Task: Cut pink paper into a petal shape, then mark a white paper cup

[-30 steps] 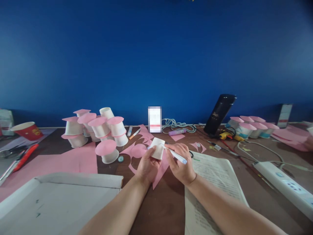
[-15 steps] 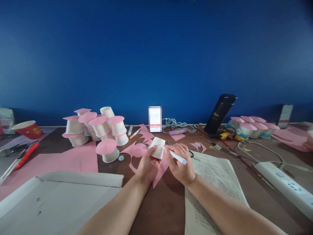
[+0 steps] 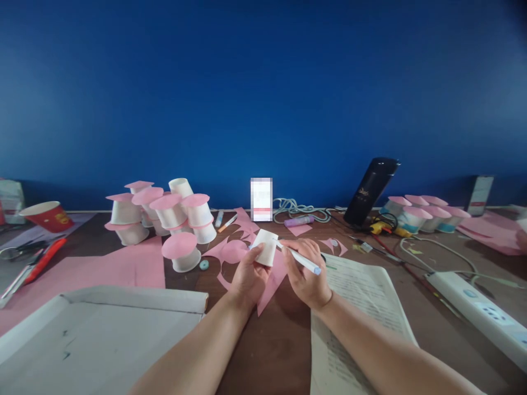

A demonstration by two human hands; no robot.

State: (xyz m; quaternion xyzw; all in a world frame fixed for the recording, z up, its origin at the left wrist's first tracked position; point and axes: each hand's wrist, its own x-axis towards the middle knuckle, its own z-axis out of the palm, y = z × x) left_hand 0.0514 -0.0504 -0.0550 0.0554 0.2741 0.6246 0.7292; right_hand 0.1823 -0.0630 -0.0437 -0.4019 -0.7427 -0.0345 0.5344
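My left hand [image 3: 252,274] is closed round a small white paper cup [image 3: 265,247], tilted above the table. In my right hand [image 3: 308,277] is a white marker pen [image 3: 302,260] with a pale blue end, its tip pointing left at the cup's side. Whether the tip touches the cup I cannot tell. Beneath the hands lie pink paper scraps [image 3: 234,252] with curved cut-outs. Left of them stands a white paper cup [image 3: 187,262] topped by a pink paper disc [image 3: 180,244], in front of several stacked cups [image 3: 167,215] with similar discs.
A white box lid [image 3: 123,340] and pink sheets [image 3: 102,269] lie left, near a red-handled tool [image 3: 45,262]. A printed sheet [image 3: 358,323] is under my right forearm. A power strip [image 3: 481,307], cables, a black bottle [image 3: 370,192] and more disc-topped cups [image 3: 434,219] are right.
My right hand and the marker have shifted slightly right and down, showing more of the cup's side. My left hand and the cup stay nearly in place.
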